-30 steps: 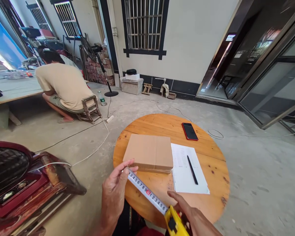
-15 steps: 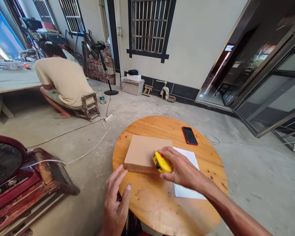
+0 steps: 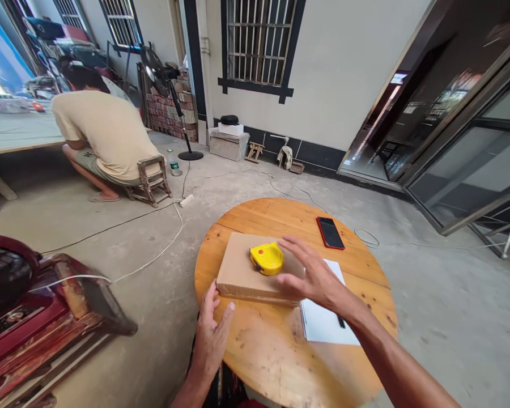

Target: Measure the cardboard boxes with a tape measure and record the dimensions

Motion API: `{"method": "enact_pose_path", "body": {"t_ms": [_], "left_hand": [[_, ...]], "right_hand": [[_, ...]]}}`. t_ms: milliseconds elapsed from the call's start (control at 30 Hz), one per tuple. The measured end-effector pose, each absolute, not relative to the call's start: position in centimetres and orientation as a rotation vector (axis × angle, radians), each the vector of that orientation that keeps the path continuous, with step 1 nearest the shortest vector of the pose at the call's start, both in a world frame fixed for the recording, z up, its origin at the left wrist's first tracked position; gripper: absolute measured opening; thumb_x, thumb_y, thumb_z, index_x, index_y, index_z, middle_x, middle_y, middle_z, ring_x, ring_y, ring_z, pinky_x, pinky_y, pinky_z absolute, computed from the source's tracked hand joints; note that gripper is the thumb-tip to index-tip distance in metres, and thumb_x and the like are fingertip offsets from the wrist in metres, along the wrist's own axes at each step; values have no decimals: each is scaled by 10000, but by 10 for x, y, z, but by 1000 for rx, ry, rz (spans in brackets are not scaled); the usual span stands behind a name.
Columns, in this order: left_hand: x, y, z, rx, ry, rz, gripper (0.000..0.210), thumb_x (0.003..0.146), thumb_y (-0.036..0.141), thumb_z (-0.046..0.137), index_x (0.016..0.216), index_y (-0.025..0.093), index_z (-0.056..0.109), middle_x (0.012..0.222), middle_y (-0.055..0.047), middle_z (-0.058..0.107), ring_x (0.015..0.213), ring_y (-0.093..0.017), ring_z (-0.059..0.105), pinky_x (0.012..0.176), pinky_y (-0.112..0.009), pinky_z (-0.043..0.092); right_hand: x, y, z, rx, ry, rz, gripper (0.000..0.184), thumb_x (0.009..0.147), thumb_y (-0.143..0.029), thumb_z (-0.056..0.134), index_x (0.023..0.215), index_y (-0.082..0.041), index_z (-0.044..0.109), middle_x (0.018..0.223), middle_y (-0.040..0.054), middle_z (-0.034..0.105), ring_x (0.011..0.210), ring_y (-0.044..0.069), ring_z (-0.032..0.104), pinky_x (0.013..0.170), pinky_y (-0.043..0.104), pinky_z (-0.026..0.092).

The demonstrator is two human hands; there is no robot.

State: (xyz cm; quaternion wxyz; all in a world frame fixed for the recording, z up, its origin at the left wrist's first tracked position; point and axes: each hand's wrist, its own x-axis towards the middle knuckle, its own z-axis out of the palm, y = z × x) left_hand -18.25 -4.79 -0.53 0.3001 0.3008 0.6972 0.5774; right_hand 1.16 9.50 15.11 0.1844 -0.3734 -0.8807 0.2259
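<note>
A yellow tape measure (image 3: 268, 259) with a red button lies on top of a flat brown cardboard box (image 3: 240, 258). Just right of the tape measure, my right hand (image 3: 308, 272) hovers over the box's right end with thumb and fingers spread, holding nothing. My left hand (image 3: 212, 326) is at the box's near left corner, its fingers apart and the fingertips by the box's side; whether they touch it I cannot tell. White paper (image 3: 325, 326) lies right of the box, partly under my right forearm, with a dark pen (image 3: 341, 322) on it.
The round wooden table (image 3: 272, 360) also bears a red-edged phone (image 3: 330, 232) at its far right. On the left stands a dark red fan-like appliance (image 3: 12, 294). A person (image 3: 106, 136) sits on a low stool beyond. Cables (image 3: 153, 260) run over the floor.
My right hand has let go of the tape measure, which now rests on the box, further left. My left hand has moved right and closer to the box's near corner.
</note>
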Motion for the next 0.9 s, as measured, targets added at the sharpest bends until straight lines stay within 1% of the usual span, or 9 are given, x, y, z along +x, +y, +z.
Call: {"method": "enact_pose_path", "body": {"t_ms": [67,200,467,533,600,700,800,867,900], "left_hand": [[-180,-45,-6,769,1817,1540,705,853,527,590,1453,226,374,1449,-145,473,1285,-314,509,1022,-463,466],[-178,-39,-4,791,1713,1603,656,849,501,616,1416,239,419,1410,-129,519,1226,-295,568,1033,-453,467],[-216,-7,12,952,1820,1723,619,830,438,639,1385,213,481,1322,-117,596,1240,-291,558,1096,-473,402],[-224,-2,12,991,1799,1726,651,833,414,633,1422,212,445,1365,-124,569,1275,-284,534,1110,-466,387],[-227,-6,10,968,1822,1725,730,818,398,649,1468,206,379,1416,-139,524,1306,-287,507,1114,-469,380],[-215,-31,5,920,2037,1739,766,805,408,659,1472,175,363,1394,-157,529,1268,-303,530,1088,-499,406],[-179,-66,3,1273,2241,1666,425,874,358,577,1271,210,580,1220,-92,632,1145,-268,594,1057,-465,440],[-145,-79,5,1718,1950,1515,226,904,237,519,1081,241,658,1069,-50,677,1047,-225,633,973,-384,506],[-126,-81,7,1925,1742,1440,218,900,190,508,1038,246,667,1027,-42,689,1027,-215,638,936,-360,525]], "right_hand": [[33,84,131,-1271,-2104,680,544,878,-503,567,1349,-234,536,1435,141,513,1313,314,484,1029,503,433],[48,47,87,-1410,-1706,1072,539,901,-531,509,1302,-172,553,1219,158,663,1082,301,643,886,453,532],[4,3,62,-1145,-1631,1229,595,847,-312,597,1406,-180,443,1426,141,524,1287,274,519,1021,429,481],[6,4,58,-1162,-1699,1192,592,821,-268,605,1388,-174,465,1455,148,496,1316,278,492,1032,430,472],[22,8,55,-1203,-1788,1075,503,831,-238,578,1327,-174,527,1409,142,546,1262,264,541,1011,408,481],[68,21,55,-1488,-1908,771,350,907,-207,471,1233,-183,596,1177,98,698,1004,208,669,904,335,506],[116,41,56,-1929,-2010,472,280,946,-266,455,1146,-185,633,1033,90,738,878,222,693,787,319,491],[133,54,53,-2031,-2029,403,263,922,-305,508,1082,-151,650,1029,141,728,859,261,691,748,340,475],[136,59,51,-2047,-2032,393,258,908,-299,526,1052,-130,657,1025,171,722,851,278,690,736,350,468]]}}
